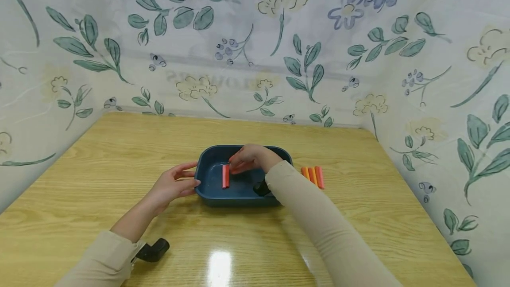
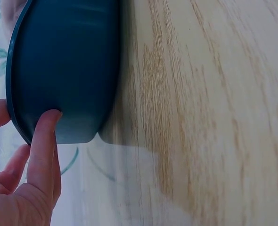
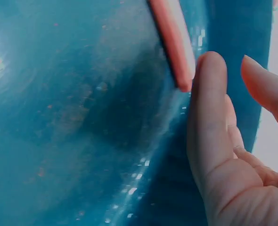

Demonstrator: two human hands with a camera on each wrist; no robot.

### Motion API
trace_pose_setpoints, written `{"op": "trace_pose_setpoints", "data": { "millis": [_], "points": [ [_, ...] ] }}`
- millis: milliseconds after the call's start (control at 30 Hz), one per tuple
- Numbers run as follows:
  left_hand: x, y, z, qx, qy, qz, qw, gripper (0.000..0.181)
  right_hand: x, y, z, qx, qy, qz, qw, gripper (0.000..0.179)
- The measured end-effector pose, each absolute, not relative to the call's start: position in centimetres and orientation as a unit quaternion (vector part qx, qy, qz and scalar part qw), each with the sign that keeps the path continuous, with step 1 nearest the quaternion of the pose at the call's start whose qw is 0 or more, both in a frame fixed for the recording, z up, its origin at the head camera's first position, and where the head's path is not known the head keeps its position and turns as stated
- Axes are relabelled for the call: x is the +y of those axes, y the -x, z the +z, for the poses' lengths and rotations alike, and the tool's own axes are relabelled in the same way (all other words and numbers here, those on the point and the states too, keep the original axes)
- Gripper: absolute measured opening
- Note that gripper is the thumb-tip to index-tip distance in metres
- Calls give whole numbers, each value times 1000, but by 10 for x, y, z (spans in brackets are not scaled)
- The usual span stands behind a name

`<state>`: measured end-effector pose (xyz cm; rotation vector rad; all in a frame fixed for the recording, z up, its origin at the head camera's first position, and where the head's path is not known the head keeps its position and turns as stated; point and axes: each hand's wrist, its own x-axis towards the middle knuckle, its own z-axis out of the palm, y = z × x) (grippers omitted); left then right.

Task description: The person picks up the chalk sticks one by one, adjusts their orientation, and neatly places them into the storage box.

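A dark blue rectangular tub (image 1: 243, 202) stands on the wooden table. My left hand (image 1: 174, 186) is at its left end. In the left wrist view its fingers (image 2: 44, 150), fairly straight, touch the outer wall and rim. My right hand (image 1: 252, 157) reaches into the tub from the right, beside a pink stick (image 1: 224, 176) and a red stick (image 1: 227, 176) lying side by side on the bottom. The right wrist view has the index fingertip next to the end of a reddish stick (image 3: 174, 47), with the thumb apart. Part of the tub is hidden behind the right forearm.
Several orange, red and pink sticks (image 1: 320, 177) lie in a row on the table (image 1: 358, 216) right of the tub. Floral cloth (image 1: 239, 56) hangs behind and at both sides. Black mounts stick out at the left wrist (image 1: 153, 250) and the right wrist (image 1: 260, 188).
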<state>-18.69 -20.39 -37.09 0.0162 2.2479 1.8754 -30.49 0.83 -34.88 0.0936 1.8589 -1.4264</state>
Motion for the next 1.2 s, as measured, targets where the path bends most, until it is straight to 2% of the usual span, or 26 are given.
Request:
{"op": "trace_pose_setpoints", "data": {
  "millis": [400,667,1200],
  "points": [
    [-203,188,-372,767,-2,631,115,65,16,294,-327,704,25,-614,357,38],
    [-202,188,-372,768,-6,631,112,64,27,276,-317,714,82,-606,341,37],
    [-201,189,-373,776,5,620,115,65,68,235,-329,699,117,-636,305,38]
  ]
}}
